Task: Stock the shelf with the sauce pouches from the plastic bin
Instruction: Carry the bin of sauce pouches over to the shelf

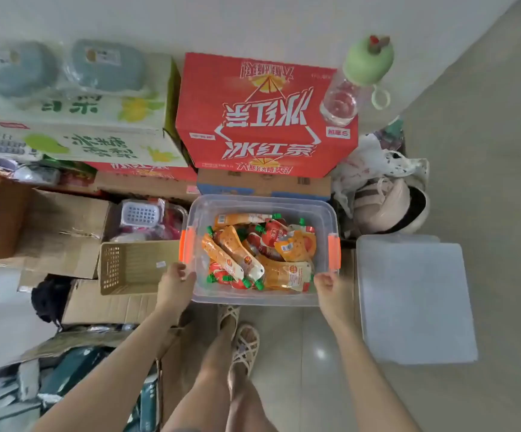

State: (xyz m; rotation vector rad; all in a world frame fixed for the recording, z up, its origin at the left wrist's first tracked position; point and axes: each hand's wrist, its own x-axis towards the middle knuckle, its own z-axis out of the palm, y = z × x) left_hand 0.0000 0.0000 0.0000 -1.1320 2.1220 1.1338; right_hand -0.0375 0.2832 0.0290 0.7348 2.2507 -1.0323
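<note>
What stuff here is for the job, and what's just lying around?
For the job:
plastic bin
sauce pouches piled inside it
left hand and right hand, holding its rim

Just lying about:
clear lid on the floor beside the bin
red carton
water bottle standing on that carton
beige basket

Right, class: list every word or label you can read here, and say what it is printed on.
"冰红茶", upside down, on top of the red carton.
"冰红茶" again on its front face.
Large characters on the green-and-white cartons: too blurred to read surely.
Labels on the sauce pouches in the plastic bin: too small.
The small stickers on the red carton: unreadable.
</note>
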